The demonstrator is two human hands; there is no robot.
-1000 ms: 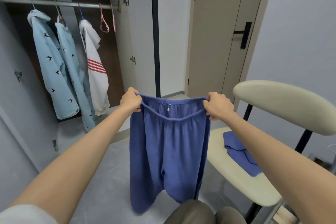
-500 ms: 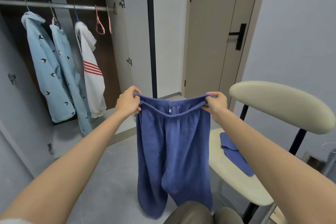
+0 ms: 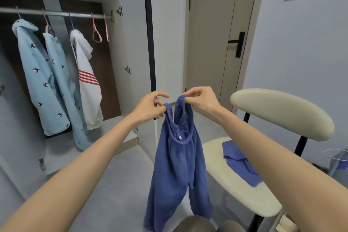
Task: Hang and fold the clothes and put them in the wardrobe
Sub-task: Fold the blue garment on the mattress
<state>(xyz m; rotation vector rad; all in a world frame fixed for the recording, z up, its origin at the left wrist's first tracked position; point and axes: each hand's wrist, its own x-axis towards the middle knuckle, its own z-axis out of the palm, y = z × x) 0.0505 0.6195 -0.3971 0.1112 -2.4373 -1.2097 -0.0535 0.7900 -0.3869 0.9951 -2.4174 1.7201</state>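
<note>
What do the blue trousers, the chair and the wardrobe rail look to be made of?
Blue trousers: soft matte cloth, perhaps cotton; it hangs limp, waistband puckered. Chair: smooth cream padded upholstery, possibly faux leather, on thin black legs, likely metal. Wardrobe rail: metal, by its grey sheen.

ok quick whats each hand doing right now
Left hand: grip pinched on the pants at the waist.
Right hand: grip pinched on the pants too, at the other side of the waist.
</note>
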